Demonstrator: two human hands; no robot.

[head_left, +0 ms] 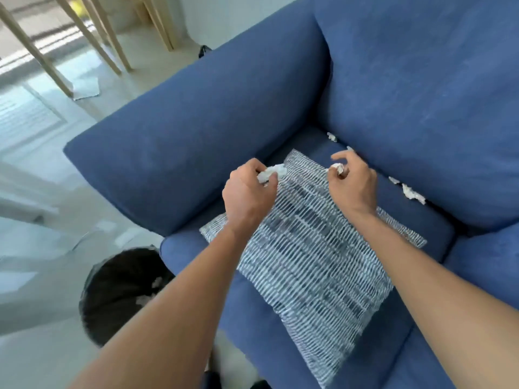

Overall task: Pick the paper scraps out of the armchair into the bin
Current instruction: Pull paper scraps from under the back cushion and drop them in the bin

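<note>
A blue armchair fills most of the view, with a wide padded arm on the left and a thick back cushion on the right. On its seat lies a pillow with a pattern of blue and white short stripes, turned like a diamond. Both arms of the person reach over this pillow.

The left hand is closed around a crumpled white scrap, which sticks out between thumb and fingers. The right hand pinches a smaller scrap with thumb and bent fingers, while the index finger is lifted and a little open.

More scraps lie on the seat in the crease under the back cushion, to the right of the right hand. One small scrap lies further up in the same crease, near the corner of the seat.

The bin stands on the floor just beside the front left corner of the armchair. It has a dark liner, and some white pieces are seen inside it.

The floor is pale and shiny, with light reflections on it. At the top left stand light wooden legs of some furniture, and a flat white sheet lies on the floor near them. A small dark thing behind the armchair is too unclear to tell
</note>
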